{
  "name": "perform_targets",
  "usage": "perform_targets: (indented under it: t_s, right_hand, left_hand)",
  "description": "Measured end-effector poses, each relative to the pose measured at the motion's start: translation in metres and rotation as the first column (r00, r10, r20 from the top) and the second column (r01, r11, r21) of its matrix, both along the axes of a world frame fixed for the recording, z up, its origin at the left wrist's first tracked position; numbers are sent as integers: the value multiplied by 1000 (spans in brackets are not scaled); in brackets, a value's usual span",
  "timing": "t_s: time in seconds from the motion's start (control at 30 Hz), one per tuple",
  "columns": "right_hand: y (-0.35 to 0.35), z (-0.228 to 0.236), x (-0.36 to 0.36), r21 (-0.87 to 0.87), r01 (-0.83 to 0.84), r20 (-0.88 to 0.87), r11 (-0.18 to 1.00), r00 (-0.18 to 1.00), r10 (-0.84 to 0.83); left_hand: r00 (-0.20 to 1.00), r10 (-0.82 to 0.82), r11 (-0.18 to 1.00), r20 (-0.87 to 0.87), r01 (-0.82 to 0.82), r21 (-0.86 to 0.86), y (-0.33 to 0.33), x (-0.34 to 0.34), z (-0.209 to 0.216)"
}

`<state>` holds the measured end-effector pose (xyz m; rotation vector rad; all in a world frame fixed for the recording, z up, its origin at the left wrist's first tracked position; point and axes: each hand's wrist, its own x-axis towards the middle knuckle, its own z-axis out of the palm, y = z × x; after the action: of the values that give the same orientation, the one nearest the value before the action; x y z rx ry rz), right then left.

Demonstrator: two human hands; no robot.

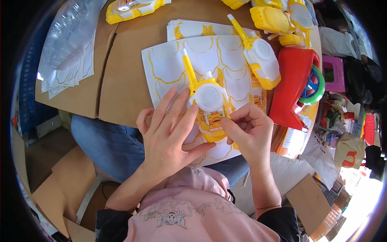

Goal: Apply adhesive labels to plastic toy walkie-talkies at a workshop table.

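A yellow and white toy walkie-talkie [210, 98] lies face up on the sticker sheet [161, 60], its yellow antenna pointing away from me. On its lower front is an orange and yellow sticker [213, 118] with a cartoon duck. My left hand [165, 131] is open with fingers spread; the index fingertip touches the toy's left side and the thumb lies by its bottom end. At the sticker's right edge, my right hand [249, 131] is closed in a pinch. A second toy walkie-talkie [260, 56] rests at the sheet's upper right, its lower front plain white.
A red plastic stand [291, 86] with a green-rimmed wheel [316, 84] sits to the right. Several more yellow toys [270, 20] lie at the far right, one [135, 10] at the far left. A clear plastic bag [70, 36] covers used sheets on the cardboard tabletop [125, 80].
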<state>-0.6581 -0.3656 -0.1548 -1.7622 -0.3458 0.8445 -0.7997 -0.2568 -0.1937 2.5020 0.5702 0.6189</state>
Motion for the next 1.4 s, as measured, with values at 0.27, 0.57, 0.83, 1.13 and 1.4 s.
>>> perform_targets:
  t_s: [0.27, 0.57, 0.83, 1.13, 1.4]
  right_hand:
    - [-1, -1, 0, -25, -26, 79, 999, 997, 28]
    - [2, 0, 1, -56, -18, 90, 998, 996, 23]
    - [2, -1, 2, -127, -21, 150, 992, 988, 40]
    - [2, -3, 3, -135, -28, 122, 990, 992, 45]
    - [-1, -8, 10, -109, -69, 96, 992, 992, 79]
  left_hand:
    - [999, 5, 1000, 40, -5, 3, -4, 1, -4]
    - [1000, -6, 1000, 18, 6, 29, -4, 2, -2]
    - [1000, -20, 1000, 23, 19, 17, -6, 2, -4]
    - [999, -35, 999, -11, 35, 10, -8, 1, -4]
    - [1000, -7, 999, -29, 6, -40, -10, 5, -2]
